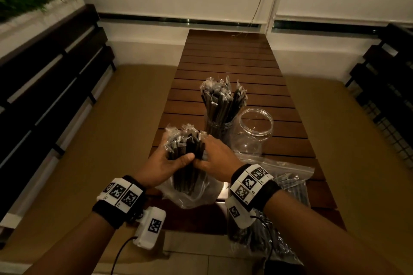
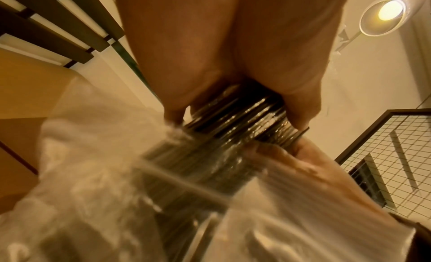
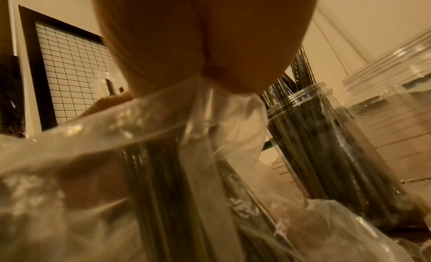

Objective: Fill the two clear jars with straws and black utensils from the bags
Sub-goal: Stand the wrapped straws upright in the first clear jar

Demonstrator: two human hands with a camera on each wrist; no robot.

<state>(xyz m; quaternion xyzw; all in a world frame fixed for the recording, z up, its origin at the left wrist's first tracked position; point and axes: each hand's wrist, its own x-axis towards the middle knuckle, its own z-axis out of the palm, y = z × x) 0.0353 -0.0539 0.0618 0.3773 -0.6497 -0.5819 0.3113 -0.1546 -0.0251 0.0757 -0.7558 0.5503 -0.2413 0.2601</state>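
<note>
A narrow slatted wooden table (image 1: 225, 69) runs away from the person in a dim, warm-lit corner, between tan cushioned seats and white walls.

Nearest the person, a second clear bag (image 1: 288, 187) of dark wrapped items lies on the table's right side under the right wrist, apparently waiting its turn. Just ahead, both hands close around one bundle of wrapped black straws (image 1: 186, 145). The left hand (image 1: 166, 165) wraps the bundle from the left with its thumb across the front; the right hand (image 1: 218, 155) clasps it from the right. The bundle's lower end sits inside an open clear bag (image 1: 192, 196), whose mouth sags around it. The two-handed clasp probably keeps the loose sticks together as one sheaf, so none slip out while it leaves the bag. The left wrist view shows fingers (image 2: 300, 103) curled round the glossy wrappers.

Just beyond the hands stands a clear jar (image 1: 218, 127) already packed with the same wrapped sticks, fanning out above its rim. Beside it on the right stands the other clear jar (image 1: 254, 131), open and empty, touching or nearly touching the first. It sits close enough that the bundle should need only a short lift and a tilt upright to drop in.
</note>
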